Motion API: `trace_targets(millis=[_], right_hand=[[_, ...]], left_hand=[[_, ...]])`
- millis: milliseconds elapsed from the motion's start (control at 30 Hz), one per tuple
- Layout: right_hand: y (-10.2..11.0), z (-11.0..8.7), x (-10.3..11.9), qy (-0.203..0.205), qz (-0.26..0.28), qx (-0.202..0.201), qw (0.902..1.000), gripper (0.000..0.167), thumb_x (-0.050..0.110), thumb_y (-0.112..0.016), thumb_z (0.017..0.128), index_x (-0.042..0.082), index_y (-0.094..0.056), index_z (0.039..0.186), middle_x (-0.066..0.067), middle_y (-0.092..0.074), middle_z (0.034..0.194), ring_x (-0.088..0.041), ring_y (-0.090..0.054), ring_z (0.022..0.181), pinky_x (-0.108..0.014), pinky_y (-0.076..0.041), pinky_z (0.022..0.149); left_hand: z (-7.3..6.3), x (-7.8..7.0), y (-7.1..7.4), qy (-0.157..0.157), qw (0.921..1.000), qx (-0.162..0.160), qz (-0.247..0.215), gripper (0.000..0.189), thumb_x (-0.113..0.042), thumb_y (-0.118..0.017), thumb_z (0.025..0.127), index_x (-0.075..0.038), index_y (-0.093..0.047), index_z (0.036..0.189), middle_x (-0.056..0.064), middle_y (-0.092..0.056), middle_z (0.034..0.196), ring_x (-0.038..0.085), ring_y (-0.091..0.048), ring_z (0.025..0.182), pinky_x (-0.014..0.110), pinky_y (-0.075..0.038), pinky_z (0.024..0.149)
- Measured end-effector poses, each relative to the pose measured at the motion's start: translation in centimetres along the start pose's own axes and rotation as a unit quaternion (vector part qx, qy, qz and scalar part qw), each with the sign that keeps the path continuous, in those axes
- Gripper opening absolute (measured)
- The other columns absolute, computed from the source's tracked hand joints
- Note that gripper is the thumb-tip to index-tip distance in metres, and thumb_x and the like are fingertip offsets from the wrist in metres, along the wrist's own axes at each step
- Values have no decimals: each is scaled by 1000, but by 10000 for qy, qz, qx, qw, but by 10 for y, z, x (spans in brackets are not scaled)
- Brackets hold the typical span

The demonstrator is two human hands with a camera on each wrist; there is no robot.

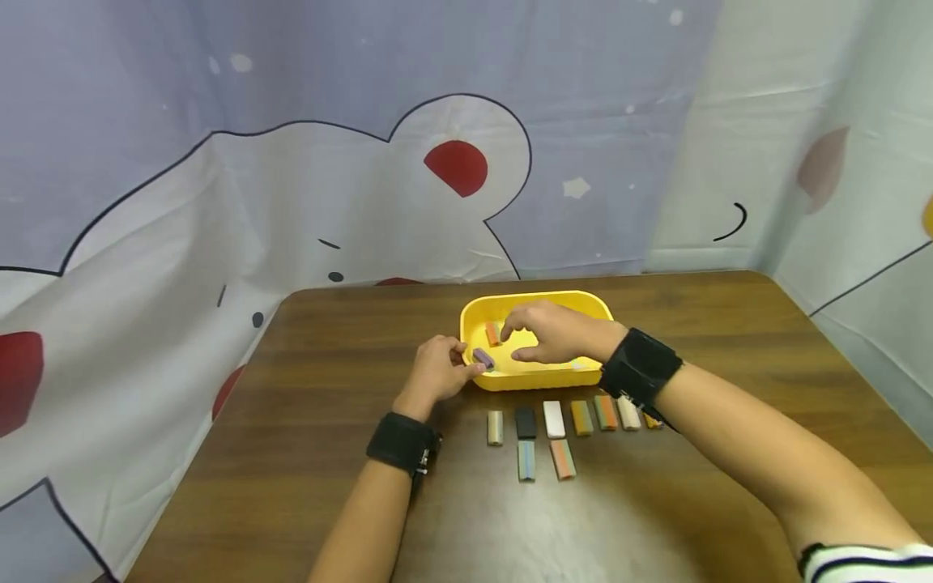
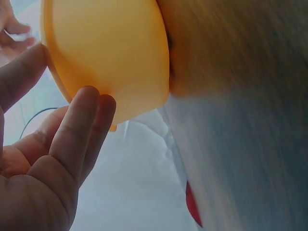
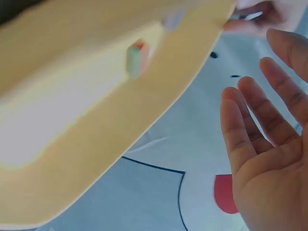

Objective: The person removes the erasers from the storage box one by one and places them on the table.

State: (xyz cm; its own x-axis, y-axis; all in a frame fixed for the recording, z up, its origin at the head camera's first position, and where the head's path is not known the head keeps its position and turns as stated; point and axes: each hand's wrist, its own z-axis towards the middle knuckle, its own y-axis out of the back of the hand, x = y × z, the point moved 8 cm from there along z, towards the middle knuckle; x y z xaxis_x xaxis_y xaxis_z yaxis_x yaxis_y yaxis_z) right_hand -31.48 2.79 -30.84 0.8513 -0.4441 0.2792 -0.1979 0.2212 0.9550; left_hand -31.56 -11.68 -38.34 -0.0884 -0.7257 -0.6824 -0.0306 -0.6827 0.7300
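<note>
My left hand (image 1: 440,368) holds the left end of a yellow plastic tray (image 1: 539,379). In the left wrist view its thumb (image 2: 26,72) meets the rim while its fingers (image 2: 79,125) lie against the outer wall. Over the tray hovers my right hand (image 1: 554,332), its fingers apart and nothing between them. Inside the tray, an orange-and-green striped small bar (image 1: 493,334) lies left of the right fingertips. A purplish bar (image 1: 483,358) is by the left thumb. The right wrist view shows the right palm (image 3: 274,187) with loosely extended fingers.
In front of the tray, several small bars lie in rows on the wooden table (image 1: 350,421), among them a black bar (image 1: 526,423), a white bar (image 1: 554,419) and a blue-green striped bar (image 1: 526,461). A printed curtain (image 1: 328,202) hangs behind the table.
</note>
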Motion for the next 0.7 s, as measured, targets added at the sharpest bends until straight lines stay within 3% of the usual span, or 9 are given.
trace_targets(millis=[167, 333, 533, 700], right_hand=[[-2, 26, -24, -324, -196, 347, 9987, 30, 14, -74, 87, 1, -68, 113, -13, -65, 113, -33, -61, 104, -41, -51, 89], [-19, 46, -52, -667, -176, 821, 9942, 31, 14, -74, 87, 0, -69, 114, -13, -66, 114, -36, -61, 105, -41, -51, 90], [-42, 56, -77, -1064, -231, 1441, 9836, 22, 19, -74, 87, 9, -72, 107, -9, -66, 116, -32, -59, 112, -43, -48, 95], [-54, 58, -88, -1290, -317, 1802, 9746, 12, 19, -74, 87, 15, -73, 98, -3, -65, 114, -21, -59, 101, -36, -48, 91]], left_hand=[[0, -3, -1, -74, 10000, 3, -7, 48, -29, -79, 83, 4, -66, 115, 11, -59, 102, 25, -58, 93, 36, -52, 80], [-1, -4, -5, -90, 9999, 33, -64, 48, -28, -79, 83, 5, -65, 115, 11, -59, 102, 25, -58, 93, 36, -52, 80], [-4, -9, -10, -177, 9998, 29, -131, 47, -25, -80, 82, 6, -66, 114, 12, -58, 100, 24, -58, 91, 36, -52, 80], [-7, -12, -13, -199, 9998, 14, -78, 47, -26, -80, 82, 6, -66, 113, 10, -58, 98, 23, -57, 90, 35, -52, 79]])
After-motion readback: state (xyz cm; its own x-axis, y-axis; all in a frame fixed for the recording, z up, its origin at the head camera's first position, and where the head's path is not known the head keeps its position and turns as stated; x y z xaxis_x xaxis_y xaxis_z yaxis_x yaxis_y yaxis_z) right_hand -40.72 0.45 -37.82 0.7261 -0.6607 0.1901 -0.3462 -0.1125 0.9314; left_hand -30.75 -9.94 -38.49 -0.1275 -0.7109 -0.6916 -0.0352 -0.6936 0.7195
